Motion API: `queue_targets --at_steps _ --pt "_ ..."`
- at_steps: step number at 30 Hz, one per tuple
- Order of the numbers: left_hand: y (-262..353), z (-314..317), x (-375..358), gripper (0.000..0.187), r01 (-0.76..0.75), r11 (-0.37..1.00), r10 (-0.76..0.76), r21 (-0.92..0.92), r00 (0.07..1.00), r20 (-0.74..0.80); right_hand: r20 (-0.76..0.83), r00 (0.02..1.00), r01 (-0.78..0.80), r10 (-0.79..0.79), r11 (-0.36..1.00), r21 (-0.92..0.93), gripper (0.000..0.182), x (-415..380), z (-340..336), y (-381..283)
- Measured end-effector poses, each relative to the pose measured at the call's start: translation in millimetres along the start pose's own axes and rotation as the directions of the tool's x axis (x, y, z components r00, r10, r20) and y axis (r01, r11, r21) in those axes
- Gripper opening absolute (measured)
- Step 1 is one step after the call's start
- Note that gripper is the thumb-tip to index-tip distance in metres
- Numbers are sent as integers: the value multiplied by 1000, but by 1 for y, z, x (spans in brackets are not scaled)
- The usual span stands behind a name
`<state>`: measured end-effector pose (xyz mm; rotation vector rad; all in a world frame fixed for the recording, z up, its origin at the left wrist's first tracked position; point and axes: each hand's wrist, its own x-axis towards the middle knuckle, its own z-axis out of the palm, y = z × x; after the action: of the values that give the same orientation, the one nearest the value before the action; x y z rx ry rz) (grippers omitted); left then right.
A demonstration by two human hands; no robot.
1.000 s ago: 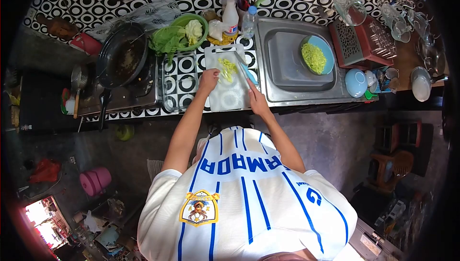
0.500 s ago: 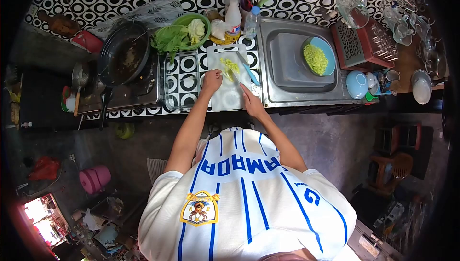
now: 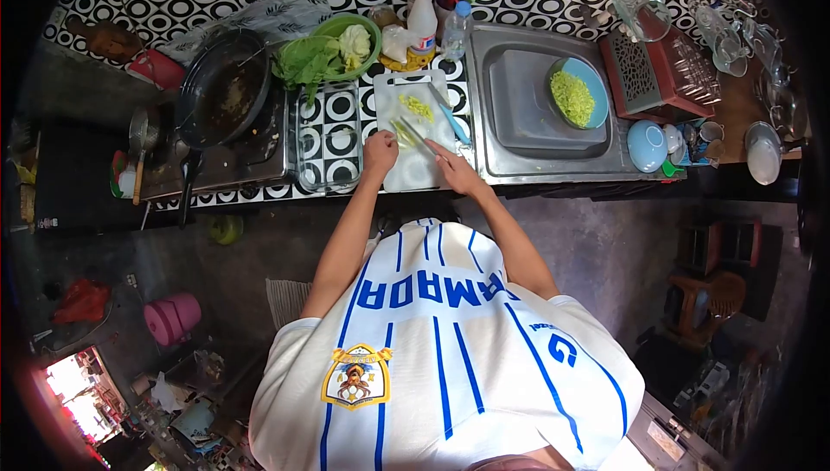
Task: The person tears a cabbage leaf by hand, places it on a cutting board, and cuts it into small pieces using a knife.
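Head view: on the white cutting board (image 3: 413, 168), our left hand (image 3: 379, 153) pinches the green stalks (image 3: 406, 132); our right hand (image 3: 454, 170) rests open-fingered beside them. We should align stalks before fetching the knife (image 3: 450, 119).

Left hand (image 3: 379, 153) grip: too small to tell.
Knife (image 3: 449, 120) blade: blurred.
Shelf glassware (image 3: 735, 30): dimmed by lens edge.
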<state>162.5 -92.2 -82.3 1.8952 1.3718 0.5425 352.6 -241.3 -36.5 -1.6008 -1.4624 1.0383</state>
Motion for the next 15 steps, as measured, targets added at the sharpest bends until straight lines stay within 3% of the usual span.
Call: queue_targets --at_steps 1,4,5,8,11,15 --pt "-2 -1 2 21 5 1000 -5 9 1000 -12 9 999 -34 34 999 12 48 -2 -2 -3" --pt "-6 -9 16 30 -256 965 258 63 965 -35 -25 999 -24 24 1000 19 48 -5 -6 -3" --pt "-12 -11 27 38 -346 936 342 66 938 64 -27 999 -21 21 1000 22 48 -5 -7 0" --pt "-13 -21 44 38 -483 871 446 93 855 265 -48 996 -73 74 997 11 48 -13 -6 -3" --pt "-15 -21 57 38 -554 830 500 70 793 348 -71 995 -64 65 998 11 48 -19 -2 7" --pt "-10 -18 52 36 -542 830 475 132 810 343 -88 994 -64 66 998 27 48 -25 0 7"
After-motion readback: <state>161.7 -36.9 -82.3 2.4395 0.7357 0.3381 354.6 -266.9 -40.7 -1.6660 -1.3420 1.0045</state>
